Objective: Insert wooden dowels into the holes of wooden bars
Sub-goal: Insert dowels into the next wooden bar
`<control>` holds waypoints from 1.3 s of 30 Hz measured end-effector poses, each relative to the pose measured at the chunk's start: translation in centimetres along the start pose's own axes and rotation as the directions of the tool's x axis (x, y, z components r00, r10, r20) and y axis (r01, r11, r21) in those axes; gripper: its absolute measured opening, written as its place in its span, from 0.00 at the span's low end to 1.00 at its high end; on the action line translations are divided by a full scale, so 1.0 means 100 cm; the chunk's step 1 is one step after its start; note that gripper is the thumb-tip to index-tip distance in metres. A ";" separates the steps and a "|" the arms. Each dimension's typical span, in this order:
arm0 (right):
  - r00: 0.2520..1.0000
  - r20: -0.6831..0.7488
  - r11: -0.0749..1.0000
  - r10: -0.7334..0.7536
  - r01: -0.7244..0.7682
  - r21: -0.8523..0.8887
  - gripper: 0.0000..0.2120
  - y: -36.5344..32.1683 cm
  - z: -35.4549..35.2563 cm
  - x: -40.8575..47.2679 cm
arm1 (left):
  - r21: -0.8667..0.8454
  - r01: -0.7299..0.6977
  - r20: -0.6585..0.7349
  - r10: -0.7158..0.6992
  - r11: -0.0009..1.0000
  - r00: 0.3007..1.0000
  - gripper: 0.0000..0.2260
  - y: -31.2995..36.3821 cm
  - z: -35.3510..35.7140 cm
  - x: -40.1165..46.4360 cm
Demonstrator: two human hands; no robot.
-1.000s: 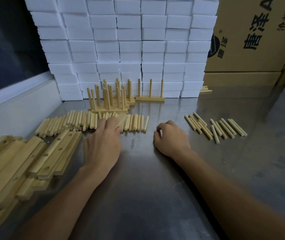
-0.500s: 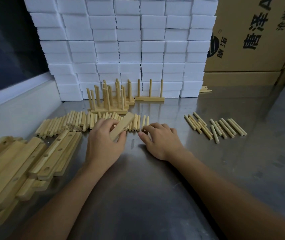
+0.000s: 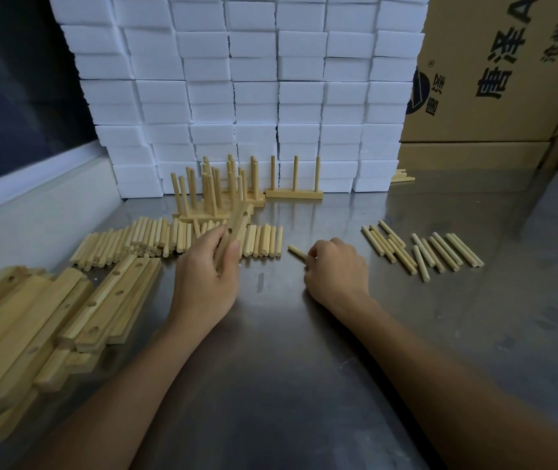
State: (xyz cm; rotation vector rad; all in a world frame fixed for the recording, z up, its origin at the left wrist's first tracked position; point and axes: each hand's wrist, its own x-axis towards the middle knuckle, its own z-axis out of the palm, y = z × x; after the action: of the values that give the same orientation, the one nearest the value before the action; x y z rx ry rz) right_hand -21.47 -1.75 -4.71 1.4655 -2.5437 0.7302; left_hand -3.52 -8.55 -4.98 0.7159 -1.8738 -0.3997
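Lifted bar in left hand; right hand pinches dowel.

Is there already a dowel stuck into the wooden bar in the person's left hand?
No, the wooden bar gripped in the left hand shows only open holes, while the right hand pinches a loose dowel.

A pale wooden bar with round holes along its face is lifted off the metal surface and tilted, its far end higher. One short light dowel lies just beside a long row of loose dowels. A smaller group of dowels lies well apart to the right. Bars with holes are piled at the left. Finished bars with upright dowels stand behind.
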 end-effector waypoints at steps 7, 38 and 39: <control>1.000 -0.015 0.984 -0.012 0.014 0.175 0.13 -0.002 -0.001 0.004 | -0.176 0.197 0.105 -0.181 0.964 0.978 0.07 -0.008 0.003 0.000; 0.969 -0.222 0.874 -0.110 0.201 0.443 0.07 0.005 0.003 0.003 | -0.438 0.578 0.343 -0.466 0.689 0.816 0.08 -0.002 -0.011 0.008; 0.969 -0.218 0.863 -0.117 0.208 0.461 0.08 0.004 0.002 0.002 | -0.440 0.576 0.340 -0.465 0.689 0.817 0.08 -0.002 -0.011 0.008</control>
State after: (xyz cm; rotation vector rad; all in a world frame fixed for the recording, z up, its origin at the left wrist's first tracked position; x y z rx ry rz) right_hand -21.91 -1.88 -4.98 1.6246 -2.1548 1.4740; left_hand -2.71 -9.10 -4.10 0.8402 -1.5873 -1.3572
